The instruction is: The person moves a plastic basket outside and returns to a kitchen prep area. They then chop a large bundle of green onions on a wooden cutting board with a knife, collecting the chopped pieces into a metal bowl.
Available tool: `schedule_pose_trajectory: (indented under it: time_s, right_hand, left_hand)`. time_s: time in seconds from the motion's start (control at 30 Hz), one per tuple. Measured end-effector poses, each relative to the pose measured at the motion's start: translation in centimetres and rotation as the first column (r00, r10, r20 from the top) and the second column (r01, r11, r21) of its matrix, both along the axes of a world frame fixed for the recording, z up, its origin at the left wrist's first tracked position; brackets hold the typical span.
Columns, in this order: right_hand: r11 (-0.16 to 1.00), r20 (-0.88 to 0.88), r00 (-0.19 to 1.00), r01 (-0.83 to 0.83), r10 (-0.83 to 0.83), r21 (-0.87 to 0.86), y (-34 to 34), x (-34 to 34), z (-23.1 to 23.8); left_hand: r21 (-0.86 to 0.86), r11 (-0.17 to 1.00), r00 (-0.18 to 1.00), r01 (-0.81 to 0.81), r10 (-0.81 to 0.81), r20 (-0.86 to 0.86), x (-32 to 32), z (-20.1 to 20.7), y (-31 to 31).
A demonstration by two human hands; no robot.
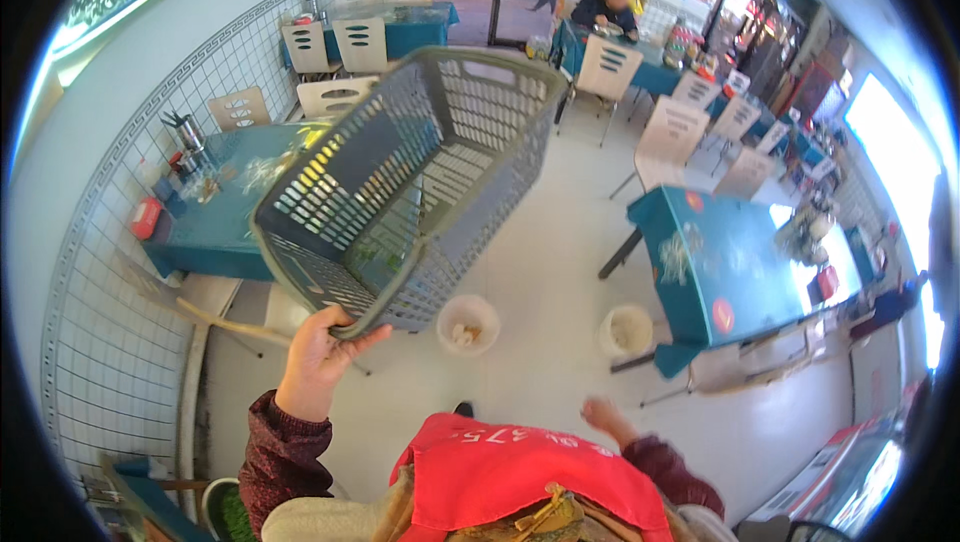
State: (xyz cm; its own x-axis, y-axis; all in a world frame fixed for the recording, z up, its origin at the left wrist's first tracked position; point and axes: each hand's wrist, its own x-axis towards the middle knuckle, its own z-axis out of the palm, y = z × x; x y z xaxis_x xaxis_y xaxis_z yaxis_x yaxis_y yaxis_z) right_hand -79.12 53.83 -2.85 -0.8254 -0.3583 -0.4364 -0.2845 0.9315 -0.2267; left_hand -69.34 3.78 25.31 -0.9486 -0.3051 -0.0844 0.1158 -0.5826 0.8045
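My left hand (322,354) is closed around the near rim of a large grey plastic basket (485,207) with slotted walls. The basket is held up in front of me, tilted, its open top facing up and toward me. Some green shows at its bottom; I cannot tell whether it lies inside or shows through the slots. Low at my right side, my right hand (606,416) is apart from the basket and its fingers are blurred. A red apron (530,467) hangs at my front.
Teal-covered tables stand left (235,177) and right (715,262), with pale chairs (672,137) around them. Two white bins, one nearer the middle (468,326) and one by the right table (627,330), stand on the floor. A person (607,14) sits at a far table.
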Motion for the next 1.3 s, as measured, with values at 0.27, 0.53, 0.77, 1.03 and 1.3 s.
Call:
schedule_pose_trajectory:
  time_s: [0.27,0.53,0.77,1.03,1.3]
  right_hand:
    - [0.891,0.41,0.791,0.401,-0.454,0.214,12.3,-8.2,-6.6]
    - [0.978,0.371,0.928,-0.038,-0.042,0.207,12.9,-37.8,-8.1]
    - [0.977,-0.244,0.946,-0.208,0.213,0.045,1.5,-76.7,1.3]
    - [0.957,-0.065,0.988,-0.154,0.142,-0.247,-0.1,-100.8,4.7]
    - [0.961,0.437,0.899,-0.145,0.029,0.234,17.1,-104.6,1.3]
  left_hand:
    - [0.404,0.914,0.962,0.048,-0.151,0.226,-22.3,-3.1,2.8]
    - [0.474,0.881,0.924,0.001,-0.182,0.337,-42.3,-5.0,6.5]
    - [0.12,0.988,0.932,-0.097,0.048,0.358,-55.5,0.8,8.5]
    - [0.164,0.975,0.879,-0.149,0.055,0.475,-79.2,3.0,11.0]
    - [0.295,0.941,0.864,-0.168,-0.004,0.503,-103.0,5.7,10.4]
